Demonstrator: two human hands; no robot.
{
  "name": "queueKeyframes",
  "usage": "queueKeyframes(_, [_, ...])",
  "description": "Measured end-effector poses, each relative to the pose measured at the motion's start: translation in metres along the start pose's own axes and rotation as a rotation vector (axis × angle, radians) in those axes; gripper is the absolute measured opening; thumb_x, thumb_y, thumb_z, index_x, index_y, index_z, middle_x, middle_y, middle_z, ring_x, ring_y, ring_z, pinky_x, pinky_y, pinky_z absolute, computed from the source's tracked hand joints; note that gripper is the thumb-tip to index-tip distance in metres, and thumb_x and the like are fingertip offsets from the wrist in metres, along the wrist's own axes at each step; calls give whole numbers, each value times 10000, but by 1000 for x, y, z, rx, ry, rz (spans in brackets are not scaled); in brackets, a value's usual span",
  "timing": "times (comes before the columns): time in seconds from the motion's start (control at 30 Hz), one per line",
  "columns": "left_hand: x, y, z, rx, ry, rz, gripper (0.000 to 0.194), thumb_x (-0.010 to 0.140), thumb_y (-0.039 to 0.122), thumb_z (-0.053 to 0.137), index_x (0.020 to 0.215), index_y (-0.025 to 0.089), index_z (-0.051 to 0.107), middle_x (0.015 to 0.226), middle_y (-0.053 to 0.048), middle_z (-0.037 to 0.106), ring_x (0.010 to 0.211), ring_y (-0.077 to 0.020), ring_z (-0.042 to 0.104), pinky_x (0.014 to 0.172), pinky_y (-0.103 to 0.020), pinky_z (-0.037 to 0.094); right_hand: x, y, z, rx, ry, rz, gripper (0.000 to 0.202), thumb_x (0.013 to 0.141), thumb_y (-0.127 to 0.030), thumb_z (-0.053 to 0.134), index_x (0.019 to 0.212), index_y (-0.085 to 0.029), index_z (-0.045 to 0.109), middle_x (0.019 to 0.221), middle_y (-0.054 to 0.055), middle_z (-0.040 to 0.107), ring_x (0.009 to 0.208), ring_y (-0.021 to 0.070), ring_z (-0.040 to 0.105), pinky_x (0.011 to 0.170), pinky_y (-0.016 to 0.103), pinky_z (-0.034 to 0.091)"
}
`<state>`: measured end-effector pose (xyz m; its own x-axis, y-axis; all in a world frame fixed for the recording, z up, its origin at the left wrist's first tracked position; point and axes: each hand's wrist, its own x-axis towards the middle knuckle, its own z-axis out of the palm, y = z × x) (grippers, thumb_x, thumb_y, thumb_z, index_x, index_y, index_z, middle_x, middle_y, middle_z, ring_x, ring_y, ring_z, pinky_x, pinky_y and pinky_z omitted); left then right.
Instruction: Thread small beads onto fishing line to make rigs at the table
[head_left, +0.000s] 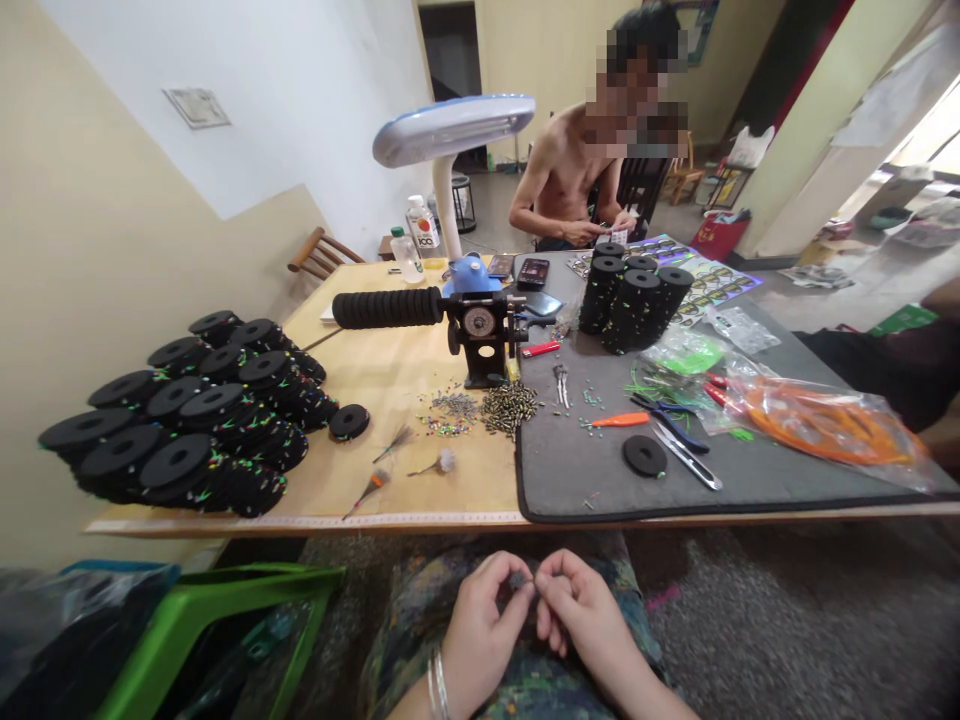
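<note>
Over my lap, in front of the table edge, my left hand (480, 622) is closed in a pinch, with a small dark grey thing (517, 580) showing between thumb and fingers. Its kind is too small to tell. My right hand (589, 612) is pinched too, its fingertips meeting those of the left; what it grips, if anything, is hidden. On the table beyond lie thin bristle-like tufts (446, 460), one orange-tipped (375, 482). Behind them are piles of tiny grey and coloured beads (450, 405) and small dark brass-coloured pieces (510, 408).
Stacked black foam spools (180, 460) fill the table's left. A black winding device (480, 335) and a desk lamp (454, 130) stand mid-table. Scissors (686, 455), pliers (679, 425) and bagged orange line (825, 420) lie right. A person (577, 180) sits opposite, hands busy.
</note>
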<state>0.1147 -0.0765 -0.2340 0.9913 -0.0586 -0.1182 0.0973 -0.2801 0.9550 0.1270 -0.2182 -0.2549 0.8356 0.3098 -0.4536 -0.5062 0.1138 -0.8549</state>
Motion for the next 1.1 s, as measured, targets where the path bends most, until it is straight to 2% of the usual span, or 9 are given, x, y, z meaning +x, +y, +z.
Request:
queueKeyframes(0.23, [2,0,3,-324,-127,-184,161,820,331,593,774,194,522,626,29,547,573,-135,529,555,-235,429,-2,-1,-3,49,67,-14,512,701,-694,613,729,-214,437,403,-91,523,289,40,334,326,149,223])
queueKeyframes(0.37, [1,4,2,-393,-155,-217,181,775,304,645,788,195,502,623,41,540,581,-129,549,566,-234,449,-4,-2,-3,26,71,-44,518,712,-706,597,716,-215,428,370,-107,468,301,37,272,340,153,181])
queueKeyframes(0.47, [1,5,2,-385,-149,-223,172,741,249,660,819,185,520,627,43,540,566,-127,548,561,-240,457,-5,-2,-2,9,58,-80,505,732,-697,586,719,-218,424,361,-117,438,309,40,257,351,159,176])
queueKeyframes(0.6, [2,3,4,-310,-138,-234,74,737,169,579,708,181,512,578,26,550,543,-134,544,546,-244,456,-5,0,-2,-18,53,-128,493,756,-687,570,710,-220,416,360,-121,419,317,43,259,362,166,175])
queueKeyframes(0.7, [3,-1,4,-192,-101,-186,67,726,138,548,679,178,521,567,31,531,526,-123,502,529,-229,417,-5,0,-2,-44,46,-135,500,757,-698,555,705,-222,410,361,-123,413,319,43,255,363,168,177])
queueKeyframes(0.83, [3,-4,5,-63,-52,-122,66,750,176,549,684,167,555,595,24,536,549,-119,471,535,-221,374,-4,1,-1,-61,19,-112,509,742,-709,559,698,-226,406,374,-118,429,323,45,247,366,175,172])
queueKeyframes(0.97, [4,-1,5,-26,-49,-147,110,765,231,571,690,155,599,590,14,558,532,-121,469,515,-221,356,-2,-1,-2,-53,-10,-110,492,743,-692,570,705,-226,415,405,-110,439,353,55,259,393,186,189])
queueKeyframes(1.1, [5,3,0,-42,-30,-163,116,762,250,600,721,149,643,634,-5,604,572,-135,501,554,-229,378,-3,-4,-3,-81,-40,-125,412,773,-606,581,758,-211,466,458,-106,410,417,75,293,437,200,213])
